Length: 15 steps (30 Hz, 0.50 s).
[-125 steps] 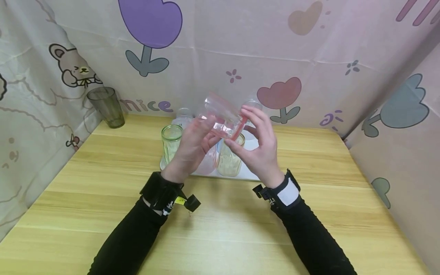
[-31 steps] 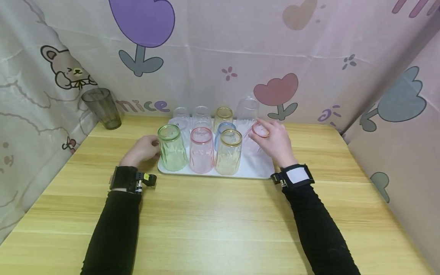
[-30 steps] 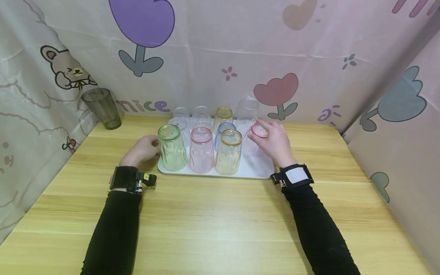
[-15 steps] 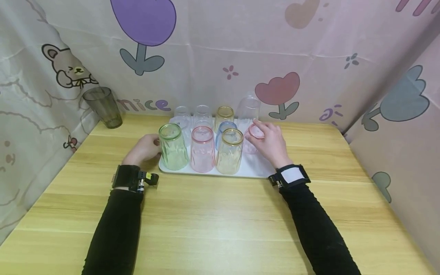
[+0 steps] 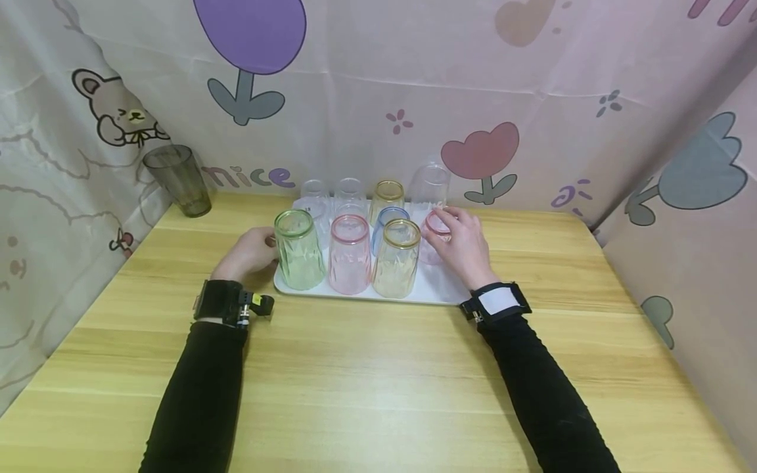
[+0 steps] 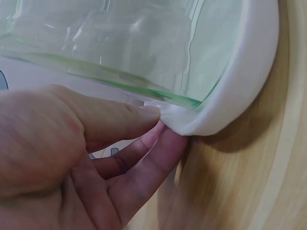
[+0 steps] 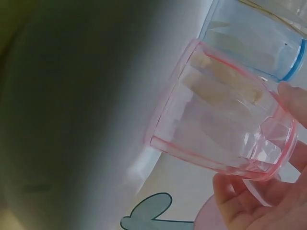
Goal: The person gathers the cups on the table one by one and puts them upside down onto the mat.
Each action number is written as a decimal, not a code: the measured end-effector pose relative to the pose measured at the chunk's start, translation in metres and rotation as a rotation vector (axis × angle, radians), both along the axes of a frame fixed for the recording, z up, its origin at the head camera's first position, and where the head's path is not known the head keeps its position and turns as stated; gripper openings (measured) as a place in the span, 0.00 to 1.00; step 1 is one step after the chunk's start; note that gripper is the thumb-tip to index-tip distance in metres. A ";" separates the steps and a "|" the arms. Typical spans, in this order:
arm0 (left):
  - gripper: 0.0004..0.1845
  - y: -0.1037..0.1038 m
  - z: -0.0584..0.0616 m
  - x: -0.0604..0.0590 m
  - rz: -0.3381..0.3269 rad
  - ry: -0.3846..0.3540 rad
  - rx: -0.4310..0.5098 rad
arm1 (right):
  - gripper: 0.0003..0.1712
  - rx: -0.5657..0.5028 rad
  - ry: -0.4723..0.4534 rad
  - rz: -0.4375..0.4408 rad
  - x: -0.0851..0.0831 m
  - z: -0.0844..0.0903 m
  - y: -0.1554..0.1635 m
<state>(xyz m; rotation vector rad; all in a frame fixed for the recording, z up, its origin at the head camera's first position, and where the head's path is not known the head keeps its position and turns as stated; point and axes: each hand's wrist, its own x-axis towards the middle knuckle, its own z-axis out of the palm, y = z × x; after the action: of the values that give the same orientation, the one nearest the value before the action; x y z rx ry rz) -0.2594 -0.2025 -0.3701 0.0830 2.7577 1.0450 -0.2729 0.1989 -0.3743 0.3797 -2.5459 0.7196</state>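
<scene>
Pink glass: upside down on the white tray, right side of the middle row, beside the blue glass
Right hand: fingers curled round the pink glass's upturned base, gripping it
Left hand: thumb and fingers pinch the tray's left rim, next to the green glass
Tray: on the wooden worktop, carrying upturned glasses in rows
Grey glass: upright, far left corner, well apart

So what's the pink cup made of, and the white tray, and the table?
The pink cup looks like clear tinted glass or hard plastic: you see through it and it glints. The tray looks like smooth matte white plastic, with a thick rounded rim. The table looks like pale wood, or a wood-look top, with grain lines.
</scene>
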 end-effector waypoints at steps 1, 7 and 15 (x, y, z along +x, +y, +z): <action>0.23 0.000 0.000 0.000 0.002 0.000 -0.003 | 0.31 0.002 -0.004 0.001 0.000 0.000 0.000; 0.22 -0.001 0.001 -0.001 0.029 0.020 -0.016 | 0.32 -0.001 -0.034 -0.018 0.001 0.001 0.000; 0.29 -0.001 0.002 -0.001 0.230 0.185 0.113 | 0.28 -0.104 0.177 0.025 0.005 0.015 -0.002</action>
<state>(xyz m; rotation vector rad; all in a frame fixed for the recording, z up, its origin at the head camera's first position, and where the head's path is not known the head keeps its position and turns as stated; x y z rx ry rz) -0.2600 -0.2037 -0.3686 -0.1309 2.9247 1.3125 -0.2675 0.1970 -0.3592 0.4210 -2.3319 0.7881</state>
